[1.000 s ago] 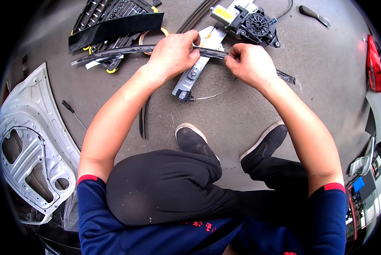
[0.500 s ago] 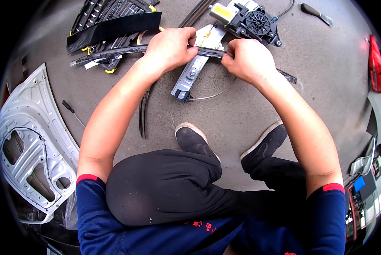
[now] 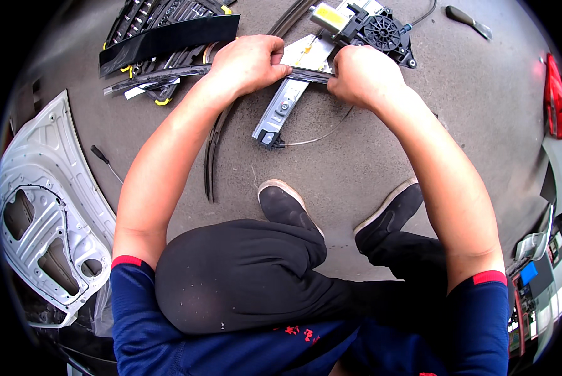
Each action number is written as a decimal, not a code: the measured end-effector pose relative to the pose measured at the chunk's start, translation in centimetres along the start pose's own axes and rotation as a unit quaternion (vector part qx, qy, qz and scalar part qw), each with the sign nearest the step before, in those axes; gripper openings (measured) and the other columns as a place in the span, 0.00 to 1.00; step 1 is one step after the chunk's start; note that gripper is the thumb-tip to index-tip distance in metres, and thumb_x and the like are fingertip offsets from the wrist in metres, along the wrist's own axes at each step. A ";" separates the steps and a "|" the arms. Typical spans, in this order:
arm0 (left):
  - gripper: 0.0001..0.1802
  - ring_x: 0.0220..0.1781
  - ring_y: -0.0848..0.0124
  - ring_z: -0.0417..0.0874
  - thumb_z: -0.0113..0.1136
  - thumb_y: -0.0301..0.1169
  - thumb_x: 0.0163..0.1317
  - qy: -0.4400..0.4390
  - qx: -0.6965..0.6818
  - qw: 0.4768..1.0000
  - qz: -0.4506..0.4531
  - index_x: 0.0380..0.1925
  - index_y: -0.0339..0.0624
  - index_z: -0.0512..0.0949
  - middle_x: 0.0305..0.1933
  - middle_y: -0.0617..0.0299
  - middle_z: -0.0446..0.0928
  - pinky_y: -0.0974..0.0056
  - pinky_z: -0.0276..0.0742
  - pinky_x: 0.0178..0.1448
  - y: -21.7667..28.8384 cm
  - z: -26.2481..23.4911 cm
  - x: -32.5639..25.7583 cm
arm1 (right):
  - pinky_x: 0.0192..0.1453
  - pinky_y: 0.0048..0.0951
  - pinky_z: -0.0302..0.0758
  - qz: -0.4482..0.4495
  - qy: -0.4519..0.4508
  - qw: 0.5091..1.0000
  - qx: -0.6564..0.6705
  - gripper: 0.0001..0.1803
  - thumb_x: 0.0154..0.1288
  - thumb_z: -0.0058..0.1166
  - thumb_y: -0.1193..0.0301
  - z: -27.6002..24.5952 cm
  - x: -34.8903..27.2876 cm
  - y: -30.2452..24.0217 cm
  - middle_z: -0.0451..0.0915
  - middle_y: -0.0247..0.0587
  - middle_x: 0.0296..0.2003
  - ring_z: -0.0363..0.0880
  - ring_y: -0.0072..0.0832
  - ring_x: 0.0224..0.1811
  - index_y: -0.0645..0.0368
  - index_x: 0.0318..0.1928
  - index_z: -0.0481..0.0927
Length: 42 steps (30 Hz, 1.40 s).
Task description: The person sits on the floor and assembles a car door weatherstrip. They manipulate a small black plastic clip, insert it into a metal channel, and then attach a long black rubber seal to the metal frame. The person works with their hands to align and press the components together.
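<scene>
A: Between the two hands, up top of the view: one long dark trim strip (image 3: 309,75), thin, slightly curved. Left hand (image 3: 246,62) and right hand (image 3: 362,75) both wrapped on it, fingers curled tight around the strip, close together with a short bare stretch between them. Held just above the floor, apart from the parts under it.

B: Why two hands that close?

A: My read: the strip is long and floppy, so gripping near one spot from both sides keeps that section stiff to work on. Its left end runs out toward the pile of black parts.

B: What's directly under it?

A: One silver window regulator rail (image 3: 287,100), lying diagonal on the concrete floor (image 3: 469,125), thin cable looping off its lower end. One black motor unit (image 3: 381,31) with a round ribbed face sits at its upper end, a yellow-topped block touching it.

B: Other strips?

A: One more dark curved strip (image 3: 211,156) lying loose on the floor under the left forearm. One glossy black flat trim piece (image 3: 168,37) laid across a black grille-like pile; can't count what's in that pile.

B: Farther out?

A: One white door inner panel (image 3: 43,207) flat on the floor at left. One screwdriver (image 3: 104,161) near it, one more tool (image 3: 469,19) top right. Two dark shoes, person squatting. Red tail lamp (image 3: 555,94) at the right edge.
</scene>
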State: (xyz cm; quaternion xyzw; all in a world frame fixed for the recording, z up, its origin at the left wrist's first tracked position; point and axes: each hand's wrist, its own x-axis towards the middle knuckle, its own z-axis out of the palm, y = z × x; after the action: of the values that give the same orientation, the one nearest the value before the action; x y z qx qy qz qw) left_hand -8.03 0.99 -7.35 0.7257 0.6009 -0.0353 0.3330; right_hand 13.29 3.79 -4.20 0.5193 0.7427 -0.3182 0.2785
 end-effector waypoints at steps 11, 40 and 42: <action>0.23 0.35 0.58 0.87 0.74 0.52 0.59 -0.037 0.013 0.999 -0.026 0.31 0.43 0.80 0.28 0.57 0.83 0.53 0.79 0.40 0.1 -0.9 0.1 | 0.58 0.37 0.85 0.040 -0.060 0.997 0.003 0.24 0.60 0.73 0.54 -0.4 1.6 1.5 0.90 0.48 0.46 0.91 0.38 0.52 0.60 0.49 0.90; 0.21 0.35 0.56 0.84 0.74 0.46 0.61 -0.027 -0.043 0.997 0.051 0.34 0.38 0.83 0.30 0.53 0.82 0.53 0.77 0.41 -2.2 -0.2 0.6 | 0.58 0.45 0.82 -0.125 0.206 0.960 0.144 0.12 0.69 0.62 0.65 4.2 -0.9 2.9 0.88 0.49 0.41 0.88 0.46 0.48 0.56 0.47 0.90; 0.21 0.35 0.58 0.84 0.74 0.46 0.63 -0.032 -0.041 0.996 0.071 0.34 0.38 0.82 0.31 0.53 0.82 0.54 0.77 0.42 -2.4 -0.3 0.6 | 0.57 0.47 0.82 -0.100 0.149 0.974 0.136 0.12 0.69 0.60 0.65 4.0 -0.4 2.8 0.88 0.50 0.40 0.88 0.47 0.47 0.57 0.45 0.90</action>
State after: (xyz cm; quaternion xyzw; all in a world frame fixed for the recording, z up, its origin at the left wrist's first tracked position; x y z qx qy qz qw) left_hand -10.16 1.80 -8.44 0.7508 0.5381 -0.0103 0.3830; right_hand 16.43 1.27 -7.02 0.5172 0.7737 -0.3611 0.0588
